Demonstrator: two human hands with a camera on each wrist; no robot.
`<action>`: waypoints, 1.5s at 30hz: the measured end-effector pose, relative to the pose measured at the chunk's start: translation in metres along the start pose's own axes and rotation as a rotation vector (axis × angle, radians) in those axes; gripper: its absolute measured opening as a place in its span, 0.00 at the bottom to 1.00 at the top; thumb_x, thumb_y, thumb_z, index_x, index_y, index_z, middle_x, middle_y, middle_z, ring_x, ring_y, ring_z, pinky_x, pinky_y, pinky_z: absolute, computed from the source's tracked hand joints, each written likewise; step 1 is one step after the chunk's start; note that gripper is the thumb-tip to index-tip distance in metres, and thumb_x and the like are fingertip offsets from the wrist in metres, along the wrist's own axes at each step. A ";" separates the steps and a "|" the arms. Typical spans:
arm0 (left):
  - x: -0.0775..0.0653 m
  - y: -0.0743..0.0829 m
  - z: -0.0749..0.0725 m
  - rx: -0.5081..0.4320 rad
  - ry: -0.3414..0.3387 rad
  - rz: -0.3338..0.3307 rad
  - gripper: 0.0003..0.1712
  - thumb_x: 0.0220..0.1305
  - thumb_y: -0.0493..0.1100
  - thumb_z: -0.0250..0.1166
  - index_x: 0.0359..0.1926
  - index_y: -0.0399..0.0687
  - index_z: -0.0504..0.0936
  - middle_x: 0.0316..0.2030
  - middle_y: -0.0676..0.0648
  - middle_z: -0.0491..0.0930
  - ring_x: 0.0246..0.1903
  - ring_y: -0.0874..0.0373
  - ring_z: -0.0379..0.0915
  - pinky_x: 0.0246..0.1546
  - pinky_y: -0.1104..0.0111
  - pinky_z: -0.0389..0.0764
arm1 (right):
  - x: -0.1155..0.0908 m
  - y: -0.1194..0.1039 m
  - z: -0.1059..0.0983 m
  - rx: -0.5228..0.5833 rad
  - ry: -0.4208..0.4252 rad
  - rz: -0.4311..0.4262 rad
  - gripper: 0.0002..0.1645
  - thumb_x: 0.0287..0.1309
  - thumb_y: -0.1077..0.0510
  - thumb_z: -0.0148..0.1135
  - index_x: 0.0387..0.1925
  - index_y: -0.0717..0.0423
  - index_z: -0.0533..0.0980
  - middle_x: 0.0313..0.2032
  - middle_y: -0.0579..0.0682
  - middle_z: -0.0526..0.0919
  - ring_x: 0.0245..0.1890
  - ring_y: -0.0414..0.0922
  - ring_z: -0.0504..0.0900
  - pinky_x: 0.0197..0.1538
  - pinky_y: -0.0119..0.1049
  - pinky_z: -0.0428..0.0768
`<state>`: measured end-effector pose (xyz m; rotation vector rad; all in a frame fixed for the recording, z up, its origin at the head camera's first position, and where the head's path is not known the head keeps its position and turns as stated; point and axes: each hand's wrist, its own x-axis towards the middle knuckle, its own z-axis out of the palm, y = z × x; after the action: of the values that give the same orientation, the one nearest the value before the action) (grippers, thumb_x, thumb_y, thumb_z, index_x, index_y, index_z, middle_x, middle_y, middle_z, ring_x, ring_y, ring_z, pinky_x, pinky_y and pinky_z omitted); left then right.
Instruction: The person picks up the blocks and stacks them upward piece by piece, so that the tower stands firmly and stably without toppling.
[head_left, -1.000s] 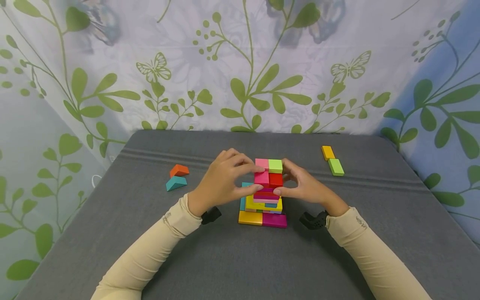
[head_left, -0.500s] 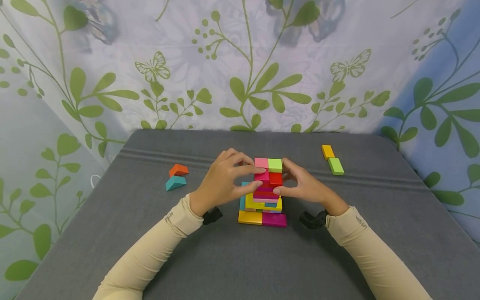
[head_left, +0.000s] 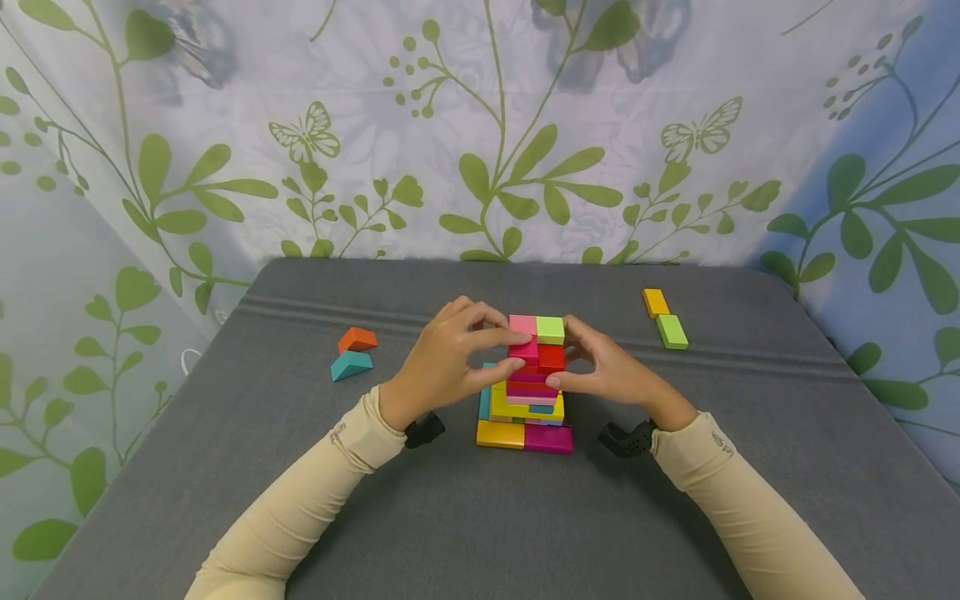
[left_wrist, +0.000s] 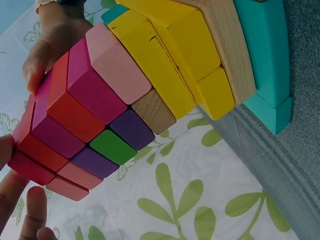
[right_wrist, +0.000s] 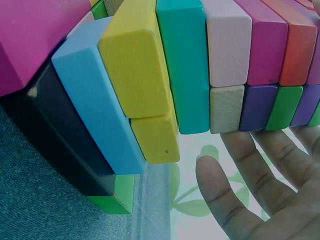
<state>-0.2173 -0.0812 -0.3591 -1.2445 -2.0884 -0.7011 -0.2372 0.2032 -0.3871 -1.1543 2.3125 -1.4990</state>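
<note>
A tower of coloured wooden blocks (head_left: pixel 532 388) stands on the grey table, tall and narrow on a wider base. My left hand (head_left: pixel 444 360) is at its upper left, thumb and index finger bent against the crimson block (head_left: pixel 523 353) below the top light pink block (head_left: pixel 522 323). My right hand (head_left: pixel 609 367) holds the upper right side. Its thumb lies on the front and its other fingers reach behind, partly hidden. A lime block (head_left: pixel 551 328) caps the right side, above a red block (head_left: pixel 552 358). In the right wrist view, right fingers (right_wrist: pixel 240 155) touch the tower's far side.
On the left lie an orange block (head_left: pixel 357 339) and a teal triangular block (head_left: pixel 351 365). At the back right, a yellow-orange block (head_left: pixel 655 302) touches a green block (head_left: pixel 672 332). A patterned curtain (head_left: pixel 480 125) hangs behind the table (head_left: pixel 480 525).
My left hand has shifted very slightly right against the tower over the last second. The right hand and the blocks look the same.
</note>
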 end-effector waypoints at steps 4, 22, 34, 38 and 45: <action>0.000 -0.001 -0.003 -0.051 -0.012 -0.060 0.27 0.58 0.46 0.85 0.57 0.42 0.91 0.49 0.43 0.83 0.42 0.50 0.73 0.43 0.60 0.75 | 0.000 0.000 0.000 0.000 -0.002 0.001 0.38 0.70 0.48 0.72 0.66 0.67 0.67 0.56 0.55 0.78 0.54 0.46 0.82 0.58 0.41 0.84; -0.002 -0.008 -0.012 -0.286 -0.223 -0.366 0.44 0.64 0.49 0.80 0.76 0.40 0.75 0.68 0.42 0.81 0.58 0.46 0.72 0.60 0.47 0.77 | 0.003 -0.002 0.000 0.003 -0.008 0.024 0.35 0.69 0.50 0.73 0.64 0.65 0.68 0.55 0.54 0.79 0.55 0.47 0.82 0.60 0.44 0.84; -0.044 -0.031 -0.063 -0.475 -0.368 -0.506 0.16 0.74 0.40 0.71 0.60 0.46 0.89 0.52 0.51 0.89 0.48 0.56 0.79 0.48 0.55 0.73 | 0.003 -0.003 0.000 0.005 -0.018 0.039 0.33 0.69 0.50 0.73 0.61 0.64 0.68 0.54 0.54 0.79 0.55 0.48 0.82 0.60 0.44 0.84; -0.061 -0.045 -0.075 -0.555 -0.510 -0.570 0.14 0.78 0.39 0.67 0.59 0.42 0.89 0.53 0.44 0.89 0.47 0.53 0.81 0.47 0.61 0.75 | 0.001 -0.002 -0.001 0.001 -0.013 0.025 0.34 0.69 0.49 0.73 0.62 0.64 0.68 0.54 0.53 0.79 0.54 0.47 0.82 0.60 0.42 0.83; -0.091 -0.066 -0.094 -0.611 -0.706 -0.659 0.18 0.76 0.36 0.68 0.61 0.32 0.84 0.58 0.35 0.85 0.56 0.41 0.81 0.53 0.58 0.82 | 0.000 0.000 -0.001 -0.007 -0.006 0.023 0.34 0.69 0.51 0.74 0.63 0.64 0.68 0.54 0.53 0.79 0.54 0.47 0.82 0.59 0.41 0.83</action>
<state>-0.2210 -0.2276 -0.3696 -1.2003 -3.0792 -1.4308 -0.2380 0.2036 -0.3863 -1.1281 2.3210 -1.4783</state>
